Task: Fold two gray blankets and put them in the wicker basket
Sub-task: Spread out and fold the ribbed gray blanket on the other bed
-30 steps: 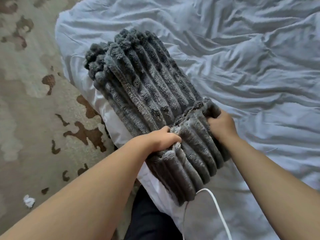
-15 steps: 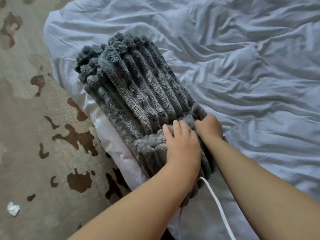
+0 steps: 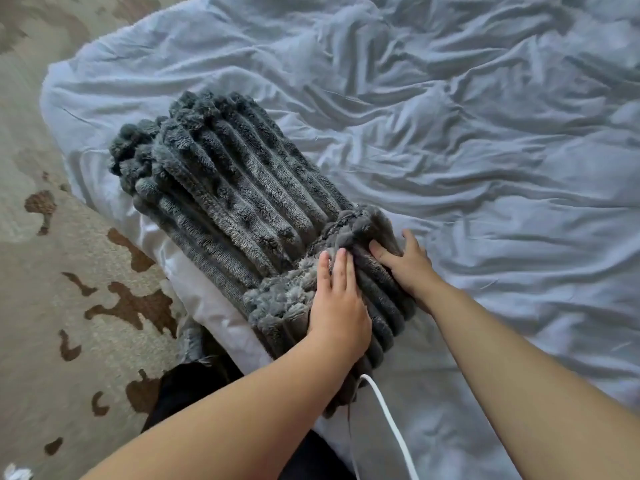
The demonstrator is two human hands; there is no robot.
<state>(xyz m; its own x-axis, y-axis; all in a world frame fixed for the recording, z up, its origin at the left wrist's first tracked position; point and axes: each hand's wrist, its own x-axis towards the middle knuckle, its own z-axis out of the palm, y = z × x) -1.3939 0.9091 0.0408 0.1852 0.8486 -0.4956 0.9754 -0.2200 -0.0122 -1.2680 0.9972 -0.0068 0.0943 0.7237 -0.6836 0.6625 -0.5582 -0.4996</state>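
Folding stage: left hand (image 3: 337,306) and right hand (image 3: 407,263), fingers straight, press gray blanket's (image 3: 225,188) 5 o'clock fold flat. Next move likely needs a two-sided grip.

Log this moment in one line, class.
left hand: flat on gray blanket | right hand: pressing folded end | blanket on bed sheet | basket unseen
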